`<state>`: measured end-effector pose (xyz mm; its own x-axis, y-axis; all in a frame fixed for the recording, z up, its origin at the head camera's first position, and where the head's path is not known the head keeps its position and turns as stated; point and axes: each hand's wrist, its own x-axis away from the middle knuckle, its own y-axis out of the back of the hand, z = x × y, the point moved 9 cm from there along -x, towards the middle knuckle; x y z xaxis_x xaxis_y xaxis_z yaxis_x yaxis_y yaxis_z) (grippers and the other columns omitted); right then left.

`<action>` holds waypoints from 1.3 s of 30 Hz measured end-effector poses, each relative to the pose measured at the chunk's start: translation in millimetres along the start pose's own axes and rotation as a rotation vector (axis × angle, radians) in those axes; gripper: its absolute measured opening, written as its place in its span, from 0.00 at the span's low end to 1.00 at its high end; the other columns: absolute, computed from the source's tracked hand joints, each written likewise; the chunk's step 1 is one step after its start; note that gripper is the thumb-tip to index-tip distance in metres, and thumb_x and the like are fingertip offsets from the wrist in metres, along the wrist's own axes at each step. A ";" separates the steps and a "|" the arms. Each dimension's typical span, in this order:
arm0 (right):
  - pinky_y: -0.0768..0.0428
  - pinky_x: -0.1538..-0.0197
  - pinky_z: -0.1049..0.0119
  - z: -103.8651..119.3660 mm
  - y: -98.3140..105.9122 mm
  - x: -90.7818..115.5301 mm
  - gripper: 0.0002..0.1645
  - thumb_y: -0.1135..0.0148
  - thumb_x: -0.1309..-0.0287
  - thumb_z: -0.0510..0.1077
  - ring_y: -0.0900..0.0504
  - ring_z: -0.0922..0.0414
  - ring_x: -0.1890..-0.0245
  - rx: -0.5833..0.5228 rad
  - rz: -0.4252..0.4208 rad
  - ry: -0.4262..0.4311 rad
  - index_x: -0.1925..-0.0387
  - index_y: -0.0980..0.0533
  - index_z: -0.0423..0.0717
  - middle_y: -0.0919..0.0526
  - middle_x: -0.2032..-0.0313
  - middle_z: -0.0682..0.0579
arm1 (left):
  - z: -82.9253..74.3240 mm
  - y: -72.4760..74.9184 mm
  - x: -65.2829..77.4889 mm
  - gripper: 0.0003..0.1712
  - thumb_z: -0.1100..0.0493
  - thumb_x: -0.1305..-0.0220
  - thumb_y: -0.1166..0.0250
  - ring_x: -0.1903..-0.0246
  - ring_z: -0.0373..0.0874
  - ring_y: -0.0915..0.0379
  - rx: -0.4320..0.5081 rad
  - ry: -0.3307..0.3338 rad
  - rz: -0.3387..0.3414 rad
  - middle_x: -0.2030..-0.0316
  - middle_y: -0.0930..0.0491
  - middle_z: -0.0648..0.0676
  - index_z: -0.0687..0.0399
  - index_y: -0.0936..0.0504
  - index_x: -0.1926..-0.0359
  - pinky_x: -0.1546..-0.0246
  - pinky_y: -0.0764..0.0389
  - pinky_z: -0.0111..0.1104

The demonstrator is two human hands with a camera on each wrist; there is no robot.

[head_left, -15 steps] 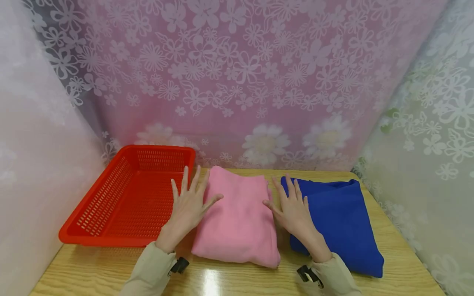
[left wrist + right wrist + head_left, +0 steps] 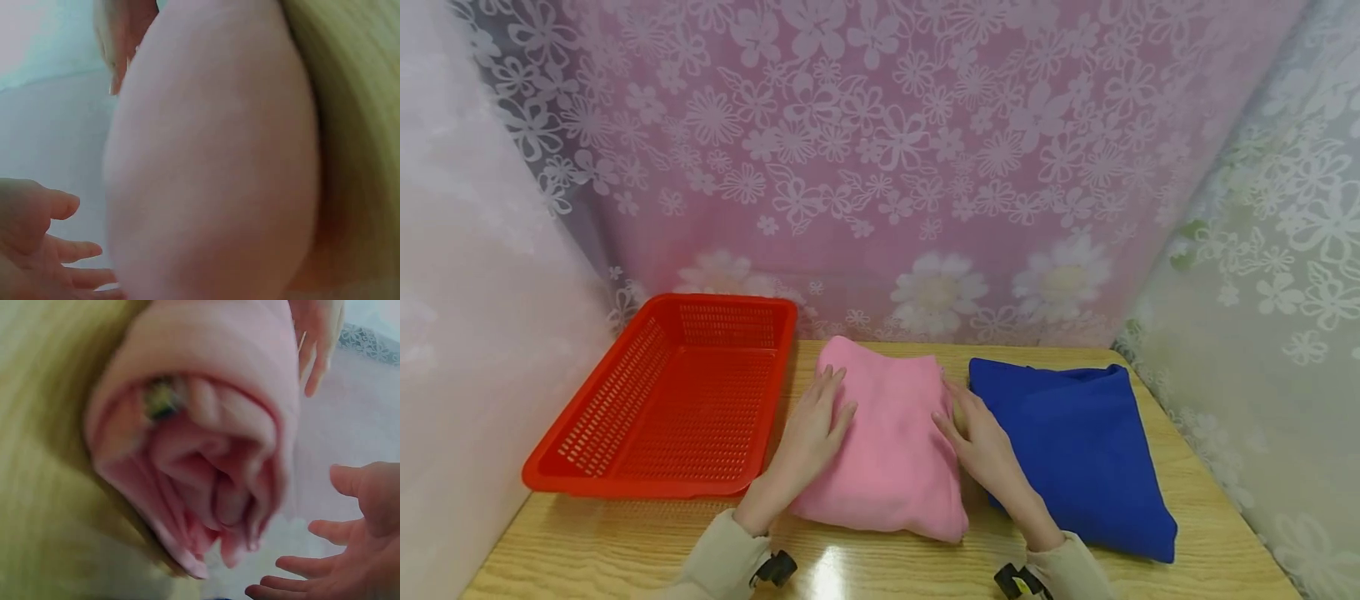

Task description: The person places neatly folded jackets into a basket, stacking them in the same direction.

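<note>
Between my hands lies a folded pink cloth item, perhaps a garment. My left hand is at its left edge with the fingers spread, and they seem to touch or hover close over the fabric. Along the right edge is my right hand, fingers extended, thumb toward the cloth. In the right wrist view the cloth's side shows rolled layers and a small dark-and-yellowish patch, blurred. Fingers of the right hand appear straight there, as do those of the left hand in the left wrist view.
A red plastic basket with slotted walls stands on the left, its inside bare. A folded blue cloth lies on the right of the wooden table. Floral curtains enclose the back and sides.
Both hands have come lower and closer to the pink cloth. The left moved right, from beside the basket to the cloth's edge; the right drew away from the blue cloth.
</note>
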<state>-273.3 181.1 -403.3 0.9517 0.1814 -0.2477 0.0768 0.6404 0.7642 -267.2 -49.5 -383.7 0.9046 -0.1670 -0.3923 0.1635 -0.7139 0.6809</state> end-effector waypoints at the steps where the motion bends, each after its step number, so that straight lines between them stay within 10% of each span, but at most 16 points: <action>1: 0.36 0.32 0.33 -1.7 -4.8 1.6 0.40 0.42 0.27 0.55 0.38 0.36 0.27 -0.014 0.021 -0.006 0.23 0.40 0.43 0.37 0.27 0.35 | 2.6 -4.5 2.7 0.31 0.56 0.26 0.40 0.29 0.69 0.42 -0.006 0.010 0.014 0.29 0.37 0.73 0.69 0.33 0.29 0.30 0.40 0.60; 10: 0.39 0.29 0.35 -21.0 -33.7 14.9 0.42 0.41 0.29 0.57 0.41 0.35 0.26 -0.103 0.175 -0.166 0.22 0.42 0.46 0.40 0.26 0.33 | 36.4 -23.9 23.2 0.36 0.49 0.24 0.43 0.29 0.76 0.47 0.066 0.163 0.077 0.25 0.48 0.75 0.59 0.39 0.23 0.34 0.43 0.69; 24: 0.21 0.43 0.53 -36.4 -41.3 25.2 0.45 0.37 0.30 0.50 0.26 0.41 0.36 -0.579 0.269 -0.337 0.20 0.48 0.54 0.35 0.30 0.33 | 71.0 -35.1 35.6 0.50 0.44 0.28 0.37 0.28 0.66 0.46 0.563 0.454 0.164 0.22 0.51 0.66 0.50 0.57 0.18 0.30 0.43 0.61; 30: 0.17 0.57 0.62 -37.0 -48.9 30.2 0.46 0.40 0.28 0.49 0.16 0.51 0.54 -0.731 0.345 -0.356 0.19 0.52 0.58 0.28 0.38 0.30 | 73.1 -33.8 37.4 0.49 0.45 0.29 0.36 0.28 0.65 0.45 0.587 0.471 0.150 0.22 0.49 0.64 0.48 0.54 0.19 0.30 0.42 0.60; 39: 0.16 0.54 0.61 -35.9 -42.9 31.5 0.46 0.38 0.29 0.47 0.17 0.50 0.50 -0.728 0.287 -0.344 0.19 0.50 0.55 0.27 0.40 0.30 | 59.8 -23.8 36.8 0.42 0.51 0.28 0.36 0.32 0.63 0.37 0.549 0.406 0.059 0.25 0.42 0.64 0.49 0.46 0.20 0.34 0.36 0.59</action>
<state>-257.3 186.1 -465.3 0.9515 0.2482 0.1817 -0.2787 0.9457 0.1671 -261.3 -79.4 -451.4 0.9993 -0.0243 -0.0277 -0.0170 -0.9706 0.2399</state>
